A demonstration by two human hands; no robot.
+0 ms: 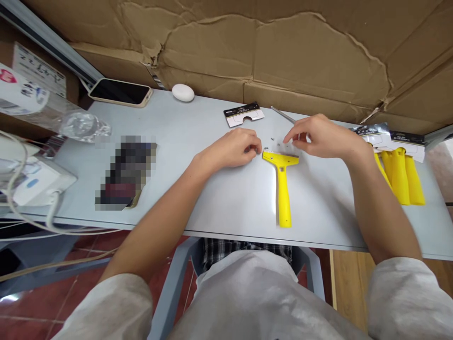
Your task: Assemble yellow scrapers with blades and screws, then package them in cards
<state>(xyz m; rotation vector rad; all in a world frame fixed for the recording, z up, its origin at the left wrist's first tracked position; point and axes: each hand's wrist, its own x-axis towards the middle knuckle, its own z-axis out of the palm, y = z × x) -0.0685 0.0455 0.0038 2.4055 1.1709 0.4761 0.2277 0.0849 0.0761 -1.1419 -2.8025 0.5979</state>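
Note:
A yellow scraper (283, 193) lies on the table with its wide head away from me and its handle toward me. Beside the left end of that head rests my left hand (244, 148), its fingers curled in; whatever they may hold is hidden. My right hand (314, 136) hovers just beyond the head's right end, index finger and thumb apart, with nothing visible between them. Several small metal screws (272, 139) are scattered between my two hands, close to the right fingertips. A thin metal rod-like tool (282, 114) lies behind the right hand, which partly covers it.
Several yellow handles (399, 177) and black-and-white packets (406, 144) lie at right. A black-and-white card (244, 114), white oval object (183, 92) and phone (120, 92) sit along the cardboard (300, 56). At left are a pixelated object (125, 174), plastic bottle (71, 118) and cables (53, 212).

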